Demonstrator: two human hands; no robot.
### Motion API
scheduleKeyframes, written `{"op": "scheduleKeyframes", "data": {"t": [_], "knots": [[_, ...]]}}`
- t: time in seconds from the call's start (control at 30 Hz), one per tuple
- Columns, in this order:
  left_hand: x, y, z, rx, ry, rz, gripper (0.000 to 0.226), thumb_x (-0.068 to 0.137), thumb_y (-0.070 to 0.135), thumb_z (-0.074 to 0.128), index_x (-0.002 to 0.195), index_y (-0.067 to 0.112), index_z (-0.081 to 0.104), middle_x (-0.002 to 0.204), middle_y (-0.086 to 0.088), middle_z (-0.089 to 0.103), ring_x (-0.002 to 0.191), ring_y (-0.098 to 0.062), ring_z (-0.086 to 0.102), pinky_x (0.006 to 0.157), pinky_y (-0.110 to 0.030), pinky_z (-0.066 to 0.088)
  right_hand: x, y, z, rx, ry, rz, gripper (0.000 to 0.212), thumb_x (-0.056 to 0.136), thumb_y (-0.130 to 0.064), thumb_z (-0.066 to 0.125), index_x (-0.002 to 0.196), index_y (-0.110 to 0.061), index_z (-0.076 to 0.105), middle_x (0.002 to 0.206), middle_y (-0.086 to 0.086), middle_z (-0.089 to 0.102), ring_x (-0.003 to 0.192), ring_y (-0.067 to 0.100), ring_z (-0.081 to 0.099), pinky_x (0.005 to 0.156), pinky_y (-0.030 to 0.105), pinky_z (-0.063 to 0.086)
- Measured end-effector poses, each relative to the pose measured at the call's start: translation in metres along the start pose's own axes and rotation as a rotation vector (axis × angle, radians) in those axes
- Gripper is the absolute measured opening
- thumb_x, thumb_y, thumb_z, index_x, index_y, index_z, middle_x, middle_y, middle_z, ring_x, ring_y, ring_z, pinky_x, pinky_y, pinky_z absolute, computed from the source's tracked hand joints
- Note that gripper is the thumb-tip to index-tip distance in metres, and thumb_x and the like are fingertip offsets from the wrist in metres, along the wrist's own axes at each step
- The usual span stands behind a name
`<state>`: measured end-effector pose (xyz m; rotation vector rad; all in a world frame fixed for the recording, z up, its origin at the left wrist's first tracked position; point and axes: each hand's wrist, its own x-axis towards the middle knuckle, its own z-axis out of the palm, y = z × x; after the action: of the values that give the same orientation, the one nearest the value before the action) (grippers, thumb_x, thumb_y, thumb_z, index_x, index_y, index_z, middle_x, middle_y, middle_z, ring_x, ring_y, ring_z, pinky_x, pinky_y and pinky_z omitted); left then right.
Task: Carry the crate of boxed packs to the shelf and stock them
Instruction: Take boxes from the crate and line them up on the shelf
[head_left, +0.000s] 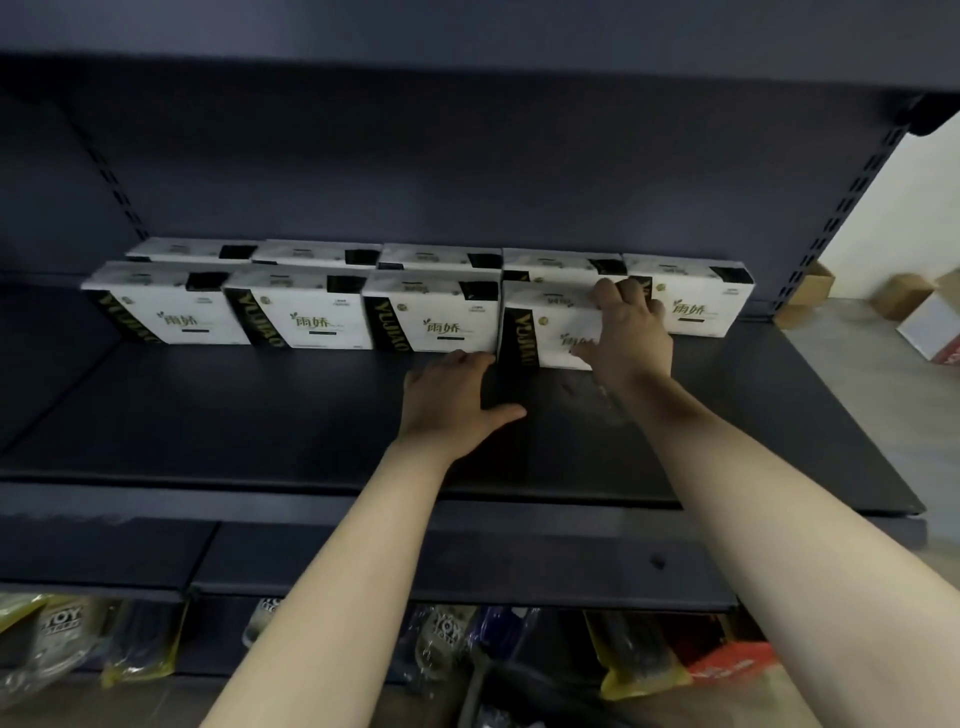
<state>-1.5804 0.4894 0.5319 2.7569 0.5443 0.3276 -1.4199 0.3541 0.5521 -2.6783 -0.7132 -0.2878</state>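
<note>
- Shelf (260, 415): a dark metal board with a dark back panel, carrying white boxed packs that stand upright with black-and-gold side bands.
- Back row (317, 254): five packs side by side against the back panel. The rightmost pack (691, 301) has its front face exposed.
- Front row (311, 317): three packs stand just before the back row, touching one another.
- Fourth pack (540, 322): stands on the board just beside the third front pack, a little forward of that row's line.
- Right hand (631, 325): grasps the fourth pack at its upper right corner, with the fingers curled over the top edge and the thumb against the front face.
- Left hand (449, 397): lies palm down on the board with the fingers straight and the thumb spread. It grasps nothing, and its fingertips are at the foot of the third pack.
- Lower shelf (467, 571): beneath it are clear and yellow bagged toys (62, 639).
- Floor at right: several cardboard boxes (810, 291).
</note>
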Motion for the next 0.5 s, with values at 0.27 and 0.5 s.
{"op": "scheduleKeyframes", "data": {"t": [0.27, 0.5], "knots": [[0.010, -0.010, 0.007, 0.012, 0.023, 0.010, 0.073, 0.083, 0.064, 0.059, 0.143, 0.026, 0.042, 0.143, 0.002, 0.048, 0.132, -0.019, 0.042, 0.105, -0.043, 0.032, 0.017, 0.000, 0.007, 0.019, 0.012, 0.002, 0.064, 0.079, -0.027, 0.079, 0.131, -0.022, 0.043, 0.138, 0.003, 0.042, 0.124, 0.035, 0.041, 0.078, 0.040, 0.044], [0.007, -0.016, 0.008, 0.002, 0.007, -0.004, 0.072, 0.084, 0.061, 0.059, 0.144, 0.025, 0.041, 0.146, 0.002, 0.044, 0.136, -0.017, 0.038, 0.107, -0.042, 0.030, 0.016, 0.001, 0.010, 0.013, 0.039, -0.008, 0.064, 0.079, -0.027, 0.079, 0.132, -0.022, 0.044, 0.138, 0.003, 0.042, 0.123, 0.034, 0.041, 0.074, 0.038, 0.042]]}}
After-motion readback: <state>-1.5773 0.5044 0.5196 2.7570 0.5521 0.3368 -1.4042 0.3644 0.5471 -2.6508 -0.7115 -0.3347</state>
